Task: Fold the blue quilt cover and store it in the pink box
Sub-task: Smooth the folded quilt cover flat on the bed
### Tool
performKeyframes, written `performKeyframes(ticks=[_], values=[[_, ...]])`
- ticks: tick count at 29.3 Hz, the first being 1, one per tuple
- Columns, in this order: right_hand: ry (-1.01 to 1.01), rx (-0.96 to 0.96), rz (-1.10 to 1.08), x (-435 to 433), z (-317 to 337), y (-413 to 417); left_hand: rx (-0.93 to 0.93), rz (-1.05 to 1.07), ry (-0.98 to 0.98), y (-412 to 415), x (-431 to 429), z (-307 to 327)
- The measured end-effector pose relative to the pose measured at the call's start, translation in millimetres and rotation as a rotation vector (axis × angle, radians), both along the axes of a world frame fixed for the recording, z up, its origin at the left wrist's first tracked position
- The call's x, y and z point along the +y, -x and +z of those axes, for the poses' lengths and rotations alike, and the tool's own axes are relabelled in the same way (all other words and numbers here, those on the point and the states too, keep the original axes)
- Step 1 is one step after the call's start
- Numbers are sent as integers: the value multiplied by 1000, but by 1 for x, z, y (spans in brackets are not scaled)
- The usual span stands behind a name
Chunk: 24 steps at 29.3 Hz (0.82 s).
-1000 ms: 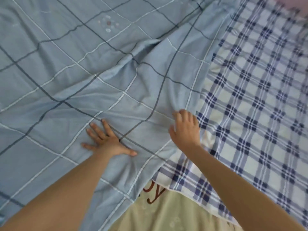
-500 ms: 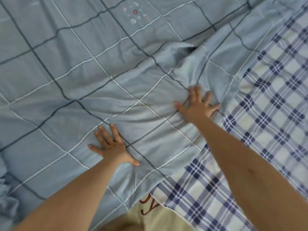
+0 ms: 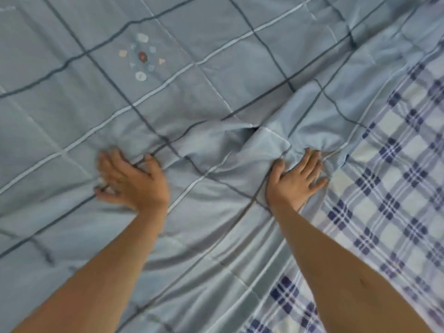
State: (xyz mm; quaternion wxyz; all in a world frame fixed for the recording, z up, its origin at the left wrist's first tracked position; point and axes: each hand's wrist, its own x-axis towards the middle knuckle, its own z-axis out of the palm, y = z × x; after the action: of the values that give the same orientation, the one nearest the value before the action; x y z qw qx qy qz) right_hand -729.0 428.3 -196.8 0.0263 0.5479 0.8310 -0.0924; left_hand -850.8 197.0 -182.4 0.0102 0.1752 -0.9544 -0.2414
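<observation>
One blue quilt cover point(image 3: 216, 56), one checked sheet point(image 3: 396, 188), one embroidered motif point(image 3: 141, 57), two hands, left hand point(image 3: 134, 181), right hand point(image 3: 295, 179)

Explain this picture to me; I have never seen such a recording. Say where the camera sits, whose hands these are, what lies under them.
There is no machine here: a person wears one wide-angle camera on the head, so you look forward and down along their bare arms. The left hand and the right hand both lie flat, fingers spread, on the blue quilt cover, pressing it; neither grips anything. Between them the cloth bunches into a raised fold. The cover bears a small embroidered motif. At the right it lies over a blue and white plaid sheet. The pink box is not in view.
</observation>
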Motion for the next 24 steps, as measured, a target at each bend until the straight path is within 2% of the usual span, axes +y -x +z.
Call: performKeyframes(ticks=[3,5,11,14,24], values=[[-41,20,18,5,-11,-2,-32,72,204,4,25,-30],[-48,17,-1,8,-13,-2,-78,84,264,-3,24,-38],[-71,23,-24,9,-8,-1,-78,82,275,5,33,-30],[-88,29,-17,12,-10,0,-17,91,294,7,33,-30],[-64,62,16,13,-14,4,-92,82,274,12,32,-21]])
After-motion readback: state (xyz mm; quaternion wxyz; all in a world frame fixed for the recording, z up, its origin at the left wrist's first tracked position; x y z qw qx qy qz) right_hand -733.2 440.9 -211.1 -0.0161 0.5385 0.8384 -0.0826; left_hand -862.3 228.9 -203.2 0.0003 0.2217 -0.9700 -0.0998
